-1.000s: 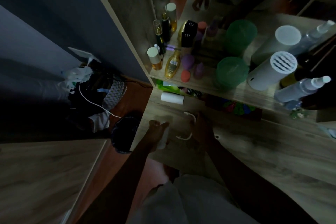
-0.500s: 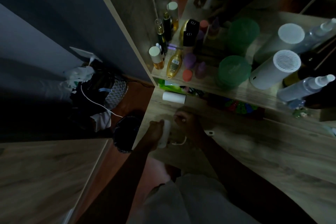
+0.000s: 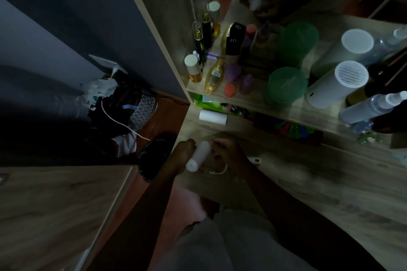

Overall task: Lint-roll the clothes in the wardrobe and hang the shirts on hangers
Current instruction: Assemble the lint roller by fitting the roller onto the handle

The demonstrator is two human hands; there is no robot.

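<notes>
Though dim and grainy, shows a smooth white cylindrical lint roller (image 3: 198, 153) held tilted just above the pale wood-grain desk (image 3: 308, 182). Gripped around its lower end by the left hand (image 3: 182, 156), fingers curled. Pinched near the top, seemingly, by the right hand (image 3: 226, 153), with a thin white loop handle (image 3: 220, 171) curving beneath. Beyond, by the shelf edge, lies a matte white spare roll (image 3: 213, 117).

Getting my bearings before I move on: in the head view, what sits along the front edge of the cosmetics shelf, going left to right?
White-capped amber bottle → golden bottle → orange makeup sponge → small purple item → green lidded tub → white cylinder with a slotted end → clear spray bottle.
</notes>
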